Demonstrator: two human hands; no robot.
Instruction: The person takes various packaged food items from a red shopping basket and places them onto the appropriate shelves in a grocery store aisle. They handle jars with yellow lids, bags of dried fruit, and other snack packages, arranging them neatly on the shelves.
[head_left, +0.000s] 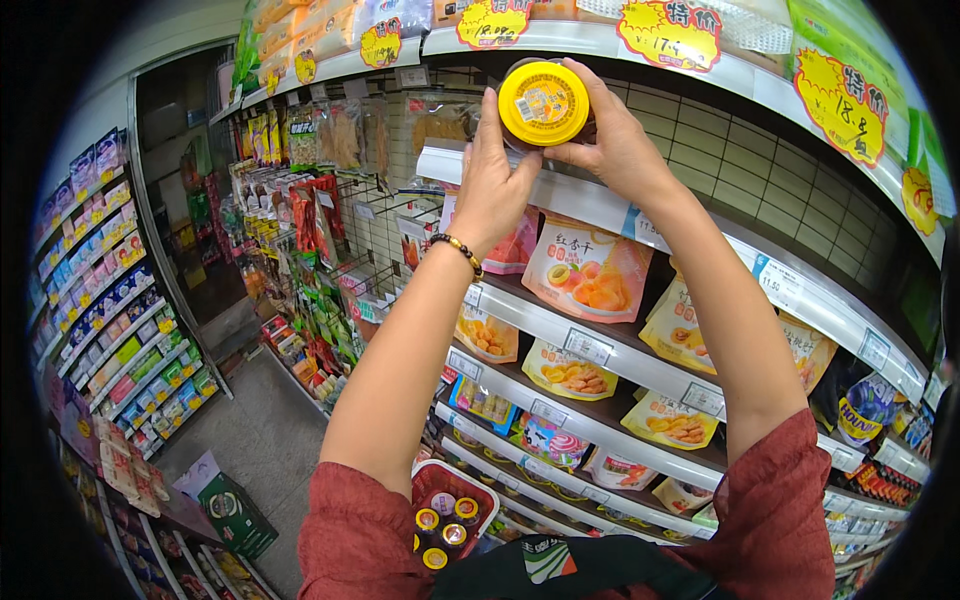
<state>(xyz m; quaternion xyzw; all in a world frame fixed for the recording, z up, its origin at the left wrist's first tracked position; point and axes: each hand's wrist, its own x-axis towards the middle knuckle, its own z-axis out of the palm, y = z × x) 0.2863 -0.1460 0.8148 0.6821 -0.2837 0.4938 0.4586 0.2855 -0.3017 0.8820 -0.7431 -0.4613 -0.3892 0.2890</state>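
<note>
Both my hands grip a jar with a yellow lid, its lid facing me and its body mostly hidden behind it. My left hand, with a beaded bracelet on the wrist, holds the jar's left side. The fingers and thumb of my right hand wrap its right side. The jar is at the upper shelf's white front edge; whether it rests on the shelf I cannot tell. Below hang my forearms, in front of shelves with a bag of dried apricots and other pouches.
A red basket with several lidded jars is low before me. Overhead, a shelf edge carries yellow price signs. Hanging snack packets line the left rack. A green box stands on the grey floor.
</note>
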